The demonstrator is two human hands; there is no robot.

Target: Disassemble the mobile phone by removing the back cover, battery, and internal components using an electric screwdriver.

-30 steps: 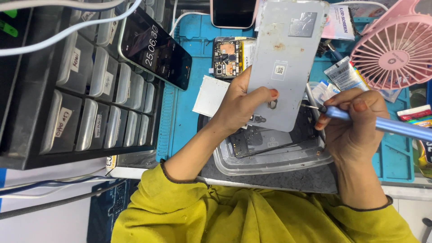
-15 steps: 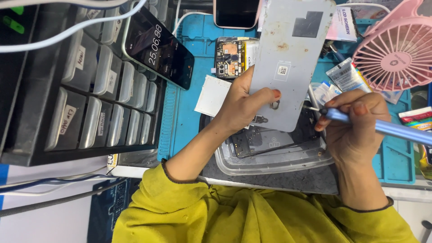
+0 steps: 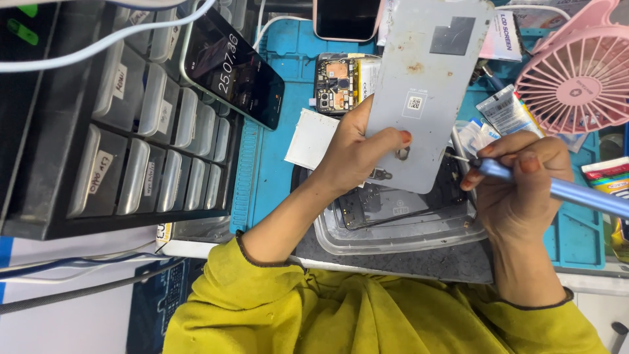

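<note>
The left hand [image 3: 357,157] gripped the grey back cover [image 3: 429,92], its long axis upright, while the right hand [image 3: 517,183] beside its lower edge clasped a blue screwdriver [image 3: 563,190].

Bright, even light, sharp (soft shadows)

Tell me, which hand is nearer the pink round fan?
Right. The right hand, gripping a blue metal screwdriver, sits just below the pink round fan; the left hand is farther left.
</note>
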